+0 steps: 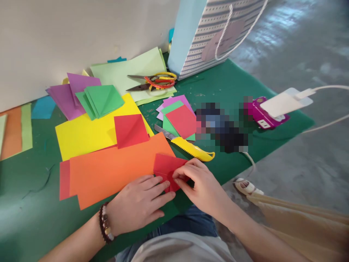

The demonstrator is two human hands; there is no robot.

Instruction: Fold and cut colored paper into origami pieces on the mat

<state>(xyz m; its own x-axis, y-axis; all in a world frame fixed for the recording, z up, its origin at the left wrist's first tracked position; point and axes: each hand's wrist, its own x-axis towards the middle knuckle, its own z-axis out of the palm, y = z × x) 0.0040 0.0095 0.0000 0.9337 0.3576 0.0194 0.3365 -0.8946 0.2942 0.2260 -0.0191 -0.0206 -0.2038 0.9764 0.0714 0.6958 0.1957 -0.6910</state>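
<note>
That folded red origami paper (165,165), lying on the edge of the orange sheet (109,174), looks super light and soft, so I'd hold it by the creased edges, like the right hand (201,182) pinching it between thumb and fingers while the left hand (139,203) sits spread, fingertips against it.

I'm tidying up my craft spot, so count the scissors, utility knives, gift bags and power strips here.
Scissors: 1
Utility knife: 1
Gift bag: 1
Power strip: 1
Total: 4
</note>
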